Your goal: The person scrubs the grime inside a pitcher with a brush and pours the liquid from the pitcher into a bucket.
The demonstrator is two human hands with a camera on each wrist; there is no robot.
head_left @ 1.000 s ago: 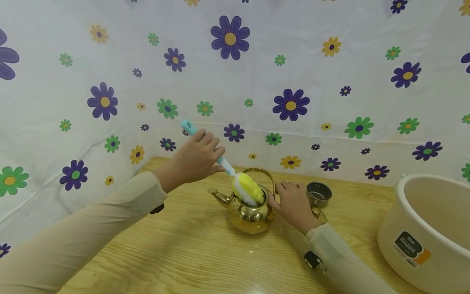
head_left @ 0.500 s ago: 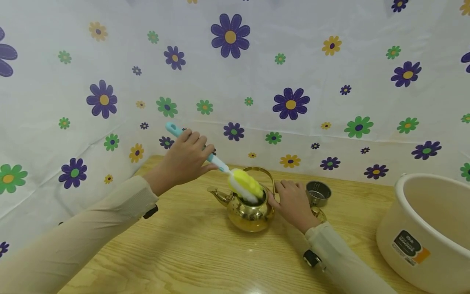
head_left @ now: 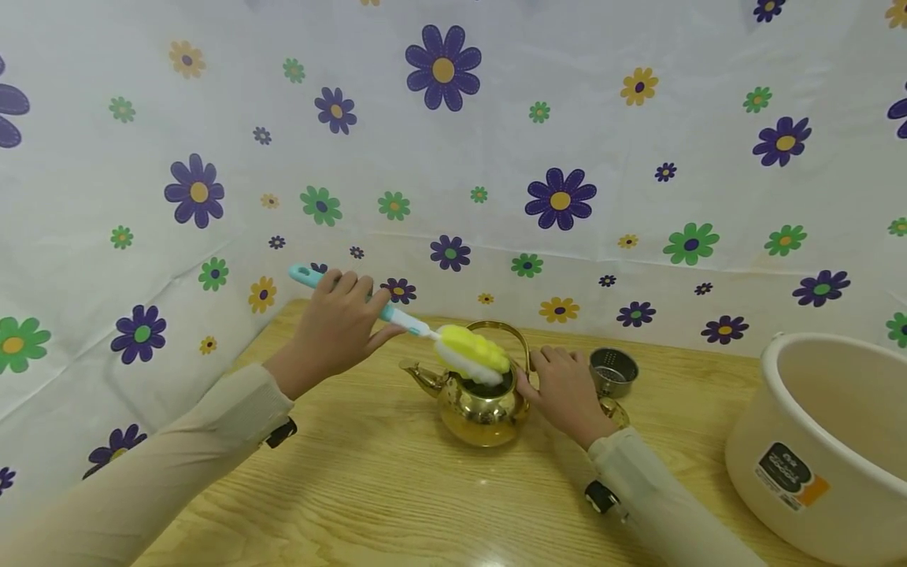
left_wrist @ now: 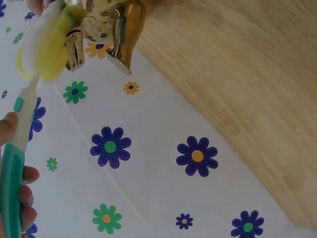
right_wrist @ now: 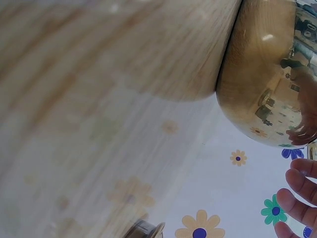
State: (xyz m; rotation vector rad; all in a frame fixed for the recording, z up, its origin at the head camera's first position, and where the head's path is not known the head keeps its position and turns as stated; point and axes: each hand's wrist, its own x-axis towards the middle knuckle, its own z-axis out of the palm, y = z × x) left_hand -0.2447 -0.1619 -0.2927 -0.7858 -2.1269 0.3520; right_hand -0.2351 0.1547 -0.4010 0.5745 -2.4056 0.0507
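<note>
A gold teapot (head_left: 483, 421) stands on the wooden table with its spout to the left and its hoop handle raised. My left hand (head_left: 333, 335) grips the blue-and-white handle of a sponge brush (head_left: 468, 353). The brush slants low to the right, its yellow-and-white head at the pot's mouth with the tip dipping inside. In the left wrist view, fingers (left_wrist: 27, 196) curl round the brush handle. At the pot's right side, my right hand (head_left: 567, 394) holds it by the handle's base, thumb near the rim. The right wrist view shows the fingertips (right_wrist: 299, 181) beside the shiny pot.
Behind my right hand sits a perforated metal strainer (head_left: 614, 372), with a gold lid (head_left: 616, 413) partly hidden nearer me. A large cream bucket (head_left: 751, 457) stands at the right. Flower-printed sheeting (head_left: 489, 142) rises along the table's back and left edges.
My left hand has moved left and down, tipping the brush flatter; the sponge head has shifted slightly left and up in the pot's mouth. My right hand and the teapot have stayed put.
</note>
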